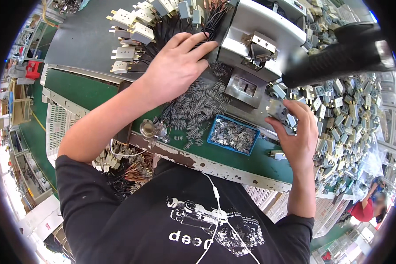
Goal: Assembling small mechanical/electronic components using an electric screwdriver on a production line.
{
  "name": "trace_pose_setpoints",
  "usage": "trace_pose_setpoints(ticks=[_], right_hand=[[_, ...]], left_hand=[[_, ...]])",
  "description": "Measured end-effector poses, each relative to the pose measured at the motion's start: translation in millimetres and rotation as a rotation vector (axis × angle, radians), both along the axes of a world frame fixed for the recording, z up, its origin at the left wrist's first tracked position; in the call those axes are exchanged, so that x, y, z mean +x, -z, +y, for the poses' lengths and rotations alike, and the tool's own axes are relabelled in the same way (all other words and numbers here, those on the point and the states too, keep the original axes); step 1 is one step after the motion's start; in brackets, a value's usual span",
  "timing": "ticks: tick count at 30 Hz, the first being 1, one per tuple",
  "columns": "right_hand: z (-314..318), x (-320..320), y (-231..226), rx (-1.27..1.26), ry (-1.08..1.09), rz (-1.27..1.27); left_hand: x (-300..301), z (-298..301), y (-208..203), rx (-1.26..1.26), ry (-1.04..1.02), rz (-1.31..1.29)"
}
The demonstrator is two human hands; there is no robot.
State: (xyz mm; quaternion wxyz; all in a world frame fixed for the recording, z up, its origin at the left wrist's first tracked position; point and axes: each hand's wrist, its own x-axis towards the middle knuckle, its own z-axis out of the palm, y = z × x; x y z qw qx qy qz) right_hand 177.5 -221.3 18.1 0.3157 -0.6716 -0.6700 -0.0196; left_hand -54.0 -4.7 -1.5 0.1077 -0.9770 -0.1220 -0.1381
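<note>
My left hand (176,68) reaches over the black wires (212,27) left of the grey machine (251,33). Its fingers are stretched and apart, with the fingertips against the wires; the thumb is mostly hidden. My right hand (301,134) pinches a small grey and white plug housing (277,110) between thumb and fingers, just right of the metal fixture (246,89) at the machine's front. Several pale plugs with brass pins (124,53) lie at the far left, joined to black wires. Between my hands spreads a heap of small coil springs (193,110).
A blue tray (211,140) of small metal parts sits near the front edge. A large pile of grey plug housings (343,119) covers the right side. A black cylindrical arm (339,61) juts in above it. Small metal cups (148,129) stand left of the springs.
</note>
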Motion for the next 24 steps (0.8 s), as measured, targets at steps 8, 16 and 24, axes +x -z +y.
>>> trace_pose_setpoints(ticks=[8, 16, 24], right_hand=[[21, -6, 3, 0.024, -0.096, 0.038], [52, -17, 34, -0.078, -0.048, -0.05], [47, -24, 30, -0.069, -0.053, -0.191]], left_hand=[[-17, 1, -25, -0.607, -0.01, -0.294], [-33, 5, -35, -0.823, -0.022, -0.406], [-78, -9, -42, -0.849, -0.249, 0.089]])
